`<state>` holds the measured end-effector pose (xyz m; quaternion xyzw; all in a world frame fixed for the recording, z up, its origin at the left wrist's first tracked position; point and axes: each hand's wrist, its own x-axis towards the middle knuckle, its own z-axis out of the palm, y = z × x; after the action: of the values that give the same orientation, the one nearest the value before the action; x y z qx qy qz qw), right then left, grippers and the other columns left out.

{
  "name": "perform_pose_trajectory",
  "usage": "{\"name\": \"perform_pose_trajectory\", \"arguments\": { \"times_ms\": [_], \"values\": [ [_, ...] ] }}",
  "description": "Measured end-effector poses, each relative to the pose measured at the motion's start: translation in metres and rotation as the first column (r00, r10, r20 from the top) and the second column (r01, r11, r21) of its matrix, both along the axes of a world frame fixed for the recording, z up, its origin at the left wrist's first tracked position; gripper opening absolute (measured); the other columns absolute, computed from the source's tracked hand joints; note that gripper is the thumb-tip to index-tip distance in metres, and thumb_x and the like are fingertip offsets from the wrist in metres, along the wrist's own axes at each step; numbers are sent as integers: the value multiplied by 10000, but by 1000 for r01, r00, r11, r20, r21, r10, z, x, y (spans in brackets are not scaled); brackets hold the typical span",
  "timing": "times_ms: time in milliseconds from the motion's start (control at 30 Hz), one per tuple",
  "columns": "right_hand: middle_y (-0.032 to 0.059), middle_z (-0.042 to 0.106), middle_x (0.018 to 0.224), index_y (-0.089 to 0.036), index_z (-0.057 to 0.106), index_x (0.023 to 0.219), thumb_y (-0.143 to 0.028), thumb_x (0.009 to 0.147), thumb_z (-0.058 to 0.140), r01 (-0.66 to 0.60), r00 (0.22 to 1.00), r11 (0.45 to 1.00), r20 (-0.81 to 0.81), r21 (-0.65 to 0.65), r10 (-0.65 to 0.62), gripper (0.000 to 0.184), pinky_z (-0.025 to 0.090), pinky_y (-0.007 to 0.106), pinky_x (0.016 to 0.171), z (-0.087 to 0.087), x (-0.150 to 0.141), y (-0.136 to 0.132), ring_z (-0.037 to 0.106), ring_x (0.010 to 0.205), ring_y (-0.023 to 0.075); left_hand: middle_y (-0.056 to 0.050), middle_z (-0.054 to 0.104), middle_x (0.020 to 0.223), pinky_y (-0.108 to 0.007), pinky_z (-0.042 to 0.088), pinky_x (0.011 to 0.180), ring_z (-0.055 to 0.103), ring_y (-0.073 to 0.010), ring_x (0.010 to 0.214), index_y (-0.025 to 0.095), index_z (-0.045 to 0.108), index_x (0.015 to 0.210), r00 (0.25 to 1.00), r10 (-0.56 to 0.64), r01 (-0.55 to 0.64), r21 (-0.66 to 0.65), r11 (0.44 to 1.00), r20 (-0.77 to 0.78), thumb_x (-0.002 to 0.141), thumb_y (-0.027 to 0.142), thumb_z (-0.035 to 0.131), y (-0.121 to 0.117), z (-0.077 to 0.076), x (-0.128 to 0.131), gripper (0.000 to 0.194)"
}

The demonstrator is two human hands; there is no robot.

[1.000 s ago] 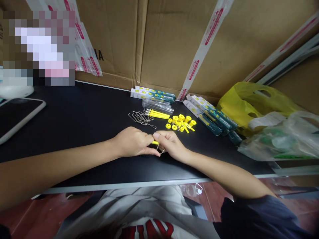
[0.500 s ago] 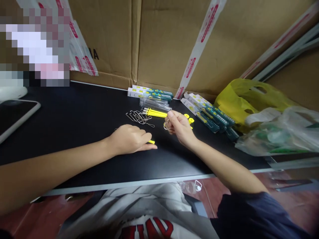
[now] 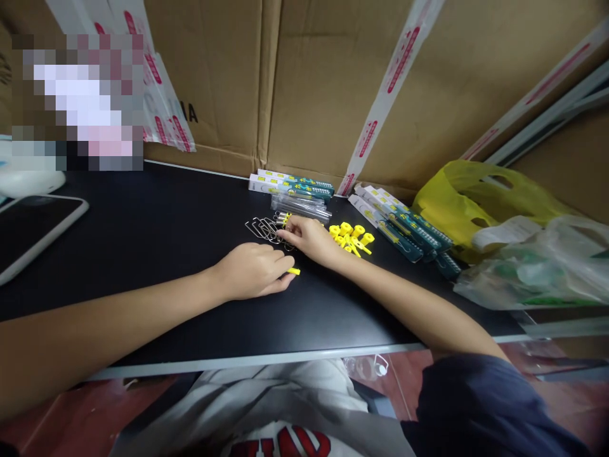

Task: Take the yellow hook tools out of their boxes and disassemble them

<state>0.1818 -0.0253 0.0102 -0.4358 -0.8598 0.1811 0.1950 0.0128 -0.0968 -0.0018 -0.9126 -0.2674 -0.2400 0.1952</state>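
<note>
My left hand is closed around a thin yellow plastic piece; only its end sticks out past the fingers. My right hand reaches over the pile of bent metal wire hooks, thumb and fingertips pinched together at its right side. What those fingertips hold is too small to make out. Partly under this hand lie yellow strips with metal springs. Just right of it sits a heap of small yellow plastic caps and pins. Behind the strips are clear plastic tubes.
Slim printed boxes lie at the back, with more boxes to the right. A yellow plastic bag and a clear bag stand at far right. A phone lies left. Cardboard walls the table's back.
Both hands were together at the yellow piece. My right hand then moved away with a wire hook, over the yellow caps, and on left to the hook pile. My left hand stays nearly still.
</note>
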Motion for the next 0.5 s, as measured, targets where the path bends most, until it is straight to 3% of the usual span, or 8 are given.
{"name": "perform_pose_trajectory", "arguments": {
  "times_ms": [167, 300, 400, 500],
  "values": [
    [-40, 527, 608, -194, 547, 796, -405, 847, 603, 31, 996, 993, 78, 113, -40, 224, 210, 235, 534, 3, -10, 2, 405, 524, 92, -4, 585, 607, -258, 342, 523, 551, -144, 554, 173, 538, 702, 1000, 6, -6, -1, 1000, -9, 908, 281, 428, 0, -1, 0, 257],
    [-34, 510, 615, -192, 546, 820, -419, 889, 533, 32, 999, 992, 25, 125, -35, 237, 235, 233, 547, 10, -4, -4, 408, 539, 102, -6, 593, 620, -248, 351, 535, 558, -140, 569, 170, 541, 712, 1000, 19, -20, -40, 999, -18, 904, 271, 443, 0, -2, 0, 239],
    [-16, 511, 650, -176, 529, 761, -399, 961, 376, -78, 993, 991, -78, 107, 87, 337, 286, 227, 581, 17, 9, -21, 441, 591, 106, -17, 610, 646, -254, 375, 546, 574, -149, 584, 166, 560, 732, 1000, 25, -26, -74, 997, -16, 913, 268, 433, 1, -4, 0, 244],
    [-21, 497, 620, -176, 527, 731, -394, 962, 368, -218, 974, 974, -53, 59, 222, 355, 297, 222, 567, 19, 24, -45, 434, 562, 98, -35, 642, 699, -263, 407, 568, 602, -164, 622, 156, 592, 795, 1000, 29, -29, -117, 993, 2, 922, 272, 423, 3, -7, -1, 241]
  ]
}}
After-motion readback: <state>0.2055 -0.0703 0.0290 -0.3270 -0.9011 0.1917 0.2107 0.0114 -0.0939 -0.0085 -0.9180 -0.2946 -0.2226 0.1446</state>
